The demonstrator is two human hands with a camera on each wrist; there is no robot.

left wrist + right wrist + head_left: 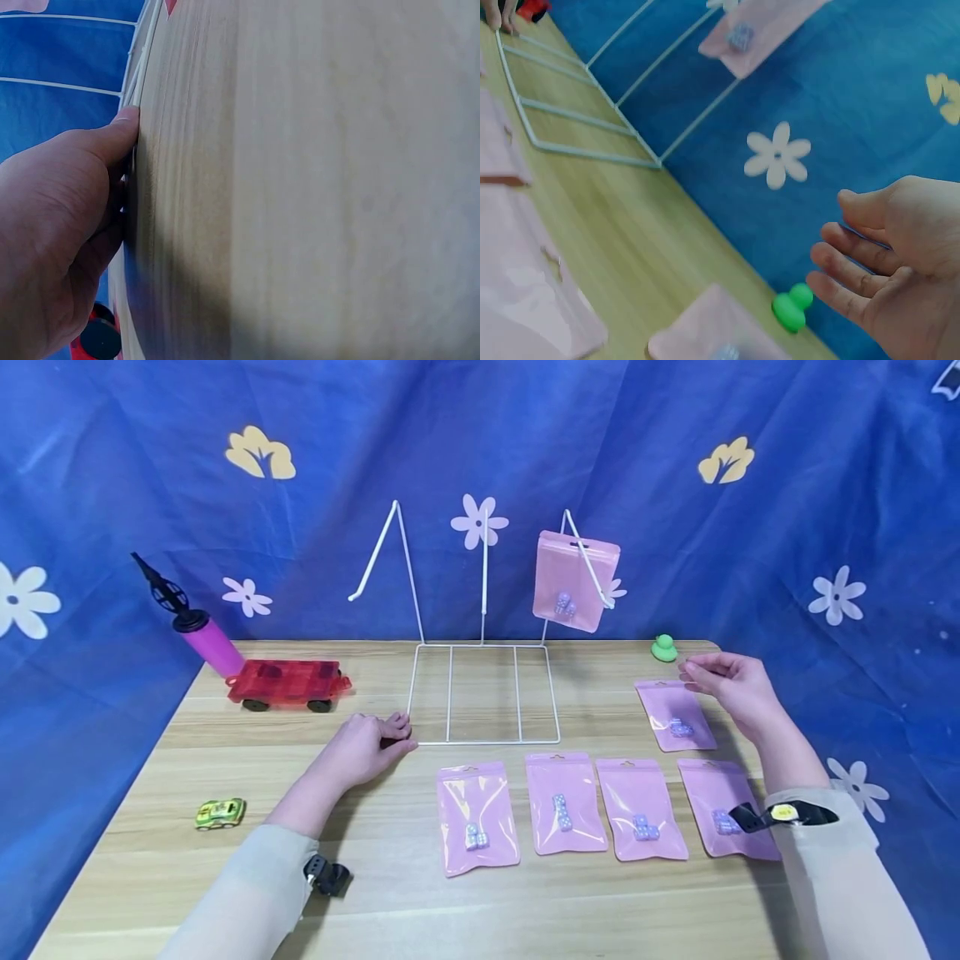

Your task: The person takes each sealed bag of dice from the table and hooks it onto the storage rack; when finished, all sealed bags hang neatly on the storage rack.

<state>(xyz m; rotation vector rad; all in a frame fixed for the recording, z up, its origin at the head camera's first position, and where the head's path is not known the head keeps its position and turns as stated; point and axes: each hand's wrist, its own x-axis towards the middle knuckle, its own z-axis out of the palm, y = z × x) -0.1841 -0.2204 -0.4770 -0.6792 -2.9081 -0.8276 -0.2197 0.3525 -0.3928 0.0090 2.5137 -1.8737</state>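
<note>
A white wire display rack (483, 743) stands on the table, with three arms rising from its base. My left hand (367, 747) holds the front left corner of that base; in the left wrist view the thumb (124, 127) lies on the wire. One pink zip bag (576, 581) with purple dice hangs on the rack's right arm. My right hand (735, 689) hovers near the top edge of another pink bag (663, 702), fingers loosely bent and holding nothing. Several more pink bags of dice, such as the leftmost one (457, 793), lie in a row in front of the rack.
A green rubber duck (664, 648) sits at the back right. To the left are a red toy wagon (285, 683), a purple hand pump (215, 646) with a black nozzle and a small green toy car (220, 813). A blue patterned cloth (480, 435) hangs behind the table.
</note>
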